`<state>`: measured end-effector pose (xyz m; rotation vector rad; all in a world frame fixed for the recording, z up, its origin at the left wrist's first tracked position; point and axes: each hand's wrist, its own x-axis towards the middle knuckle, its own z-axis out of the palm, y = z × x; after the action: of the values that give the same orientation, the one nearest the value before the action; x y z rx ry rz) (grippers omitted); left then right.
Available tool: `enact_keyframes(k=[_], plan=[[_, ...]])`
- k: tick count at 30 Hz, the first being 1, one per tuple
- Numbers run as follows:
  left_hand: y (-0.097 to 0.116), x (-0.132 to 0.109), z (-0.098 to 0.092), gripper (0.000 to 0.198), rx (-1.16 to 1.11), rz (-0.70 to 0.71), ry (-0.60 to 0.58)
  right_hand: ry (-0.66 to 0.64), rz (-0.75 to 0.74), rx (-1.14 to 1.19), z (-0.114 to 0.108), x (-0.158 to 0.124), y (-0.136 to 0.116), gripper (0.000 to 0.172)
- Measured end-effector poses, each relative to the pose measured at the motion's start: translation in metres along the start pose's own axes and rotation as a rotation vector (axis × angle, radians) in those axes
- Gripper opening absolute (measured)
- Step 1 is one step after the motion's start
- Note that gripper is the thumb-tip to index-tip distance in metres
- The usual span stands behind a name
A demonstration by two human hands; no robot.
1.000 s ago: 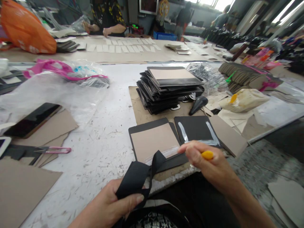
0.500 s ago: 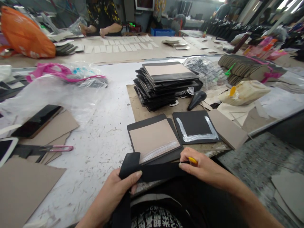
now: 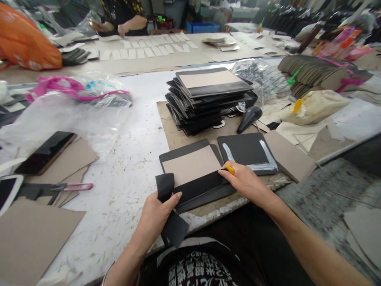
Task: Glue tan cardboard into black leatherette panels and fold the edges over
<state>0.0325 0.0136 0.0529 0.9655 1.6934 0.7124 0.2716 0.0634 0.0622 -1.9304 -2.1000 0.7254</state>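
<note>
A black strip (image 3: 200,188) is stretched across the lower edge of a tan board (image 3: 193,164), which lies on a black panel (image 3: 184,147). My left hand (image 3: 157,212) is closed on the strip's left part, with one loose length sticking up and another hanging below the fist. At the other end, my right hand (image 3: 245,180) pinches the strip's right end near the board's corner. A small yellow thing (image 3: 229,169) pokes out between its fingers; the rest of it is hidden. Just beyond lies another black panel (image 3: 244,151) with whitish smears along its edges.
Behind the panels rises a stack of black panels (image 3: 205,107), beside a dark pear-shaped object (image 3: 250,118) and a yellowish container (image 3: 317,107). A phone (image 3: 46,153), pink-handled snips (image 3: 79,186) and tan boards (image 3: 44,238) lie left. Across the table a person's hands (image 3: 131,26) show.
Both hands have moved forward, bringing the strip from in front of the tan board onto its lower edge. The pale smear there is now covered by the strip.
</note>
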Motion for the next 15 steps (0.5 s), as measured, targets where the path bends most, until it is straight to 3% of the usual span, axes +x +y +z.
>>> enact_keyframes(k=[9,15], plan=[[-0.001,0.001,-0.002,0.033,0.062,-0.029,-0.017,0.014,-0.011,-0.332,0.002,0.002,-0.007,0.019],[-0.002,0.001,-0.002,0.035,0.087,-0.046,-0.006,0.022,0.003,-0.433,0.003,0.001,-0.012,0.024]])
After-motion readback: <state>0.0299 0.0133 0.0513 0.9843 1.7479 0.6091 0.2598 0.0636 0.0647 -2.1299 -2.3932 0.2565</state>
